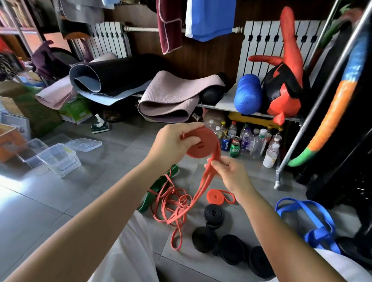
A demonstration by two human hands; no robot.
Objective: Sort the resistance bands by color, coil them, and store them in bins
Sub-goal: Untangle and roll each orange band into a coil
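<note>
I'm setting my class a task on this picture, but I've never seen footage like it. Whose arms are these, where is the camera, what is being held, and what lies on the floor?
There is no machine here. A person wears a wide-angle camera on the head, so you look down along their own two arms. The left hand grips a half-wound red band. The right hand pinches its loose strands, which trail down to the tiled floor. On the floor lie finished black coils, a small red coil, loose blue bands, a green band and clear plastic bins.
</note>
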